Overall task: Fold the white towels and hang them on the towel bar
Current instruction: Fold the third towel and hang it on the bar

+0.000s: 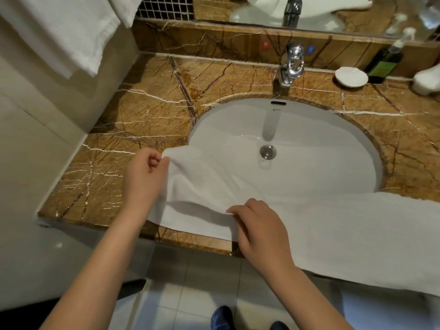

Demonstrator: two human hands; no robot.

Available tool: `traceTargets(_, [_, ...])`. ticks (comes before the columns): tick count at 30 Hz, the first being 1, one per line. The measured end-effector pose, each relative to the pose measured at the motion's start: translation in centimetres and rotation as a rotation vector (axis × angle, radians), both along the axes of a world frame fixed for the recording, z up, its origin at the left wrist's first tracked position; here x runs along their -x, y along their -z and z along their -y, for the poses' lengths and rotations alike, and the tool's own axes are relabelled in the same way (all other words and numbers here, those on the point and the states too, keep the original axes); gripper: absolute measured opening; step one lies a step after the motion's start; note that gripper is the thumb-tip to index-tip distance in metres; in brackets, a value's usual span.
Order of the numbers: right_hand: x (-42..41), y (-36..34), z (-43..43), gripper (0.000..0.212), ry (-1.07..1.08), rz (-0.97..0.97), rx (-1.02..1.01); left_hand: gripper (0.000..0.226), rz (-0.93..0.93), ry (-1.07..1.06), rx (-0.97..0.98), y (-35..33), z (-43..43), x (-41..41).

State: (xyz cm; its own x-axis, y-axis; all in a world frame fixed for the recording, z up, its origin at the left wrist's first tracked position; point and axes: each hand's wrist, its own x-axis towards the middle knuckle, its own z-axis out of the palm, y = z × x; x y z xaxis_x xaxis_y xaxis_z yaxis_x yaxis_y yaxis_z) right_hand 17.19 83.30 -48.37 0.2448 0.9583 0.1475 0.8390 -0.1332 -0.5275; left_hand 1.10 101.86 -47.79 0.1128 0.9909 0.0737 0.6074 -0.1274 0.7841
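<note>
The far left corner of the towel (345, 229) is pinched between thumb and fingertips of the left hand (145, 173), the other fingers being curled in. The near edge of the same end is pinched by the right hand (260, 228), just in front of the tabletop's (142, 110) front edge. The end is thus held at two points, probably so that it can be lifted and laid over for a fold; a loose ridge of cloth is raised between the two grips.

From the hands the towel is spread rightward along the front of the tabletop. Its far edge sags over the near rim of the sink (309, 139), and its near edge is draped over the front. It runs on out of view at the right, so its length cannot be judged.

The fold is judged to be only at its start, and nothing of this towel is hung yet. A hung towel (59, 32) is seen at the upper left by the wall, well apart from the hands; the bar itself is not shown. Behind the sink a tap (294, 65), a dish (351, 77) and a bottle (383, 65) are set.
</note>
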Motion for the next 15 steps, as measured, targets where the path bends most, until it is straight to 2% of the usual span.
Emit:
traceTargets(3, [1.2, 0.3, 0.3, 0.017, -0.120, -0.007, 0.041, 0.013, 0.019, -0.068, 0.040, 0.2, -0.9, 1.1])
traceTargets(5, [1.9, 0.9, 0.3, 0.013, -0.189, 0.054, 0.132, 0.013, -0.087, -0.022, 0.103, 0.8, -1.1, 1.5])
traceTargets(8, [2.2, 1.5, 0.0, 0.008, -0.167, 0.094, 0.156, 0.013, -0.240, 0.110, 0.185, 2.0, -0.9, 2.0])
traceTargets(12, [2.0, 1.5, -0.4, 0.015, -0.165, 0.118, 0.152, 0.016, -0.157, 0.153, 0.314, 2.1, -1.3, 3.0])
traceTargets(15, [1.7, 1.3, -0.8, 0.021, -0.187, 0.102, 0.102, 0.010, -0.178, 0.197, 0.275, 1.9, -1.7, 3.6])
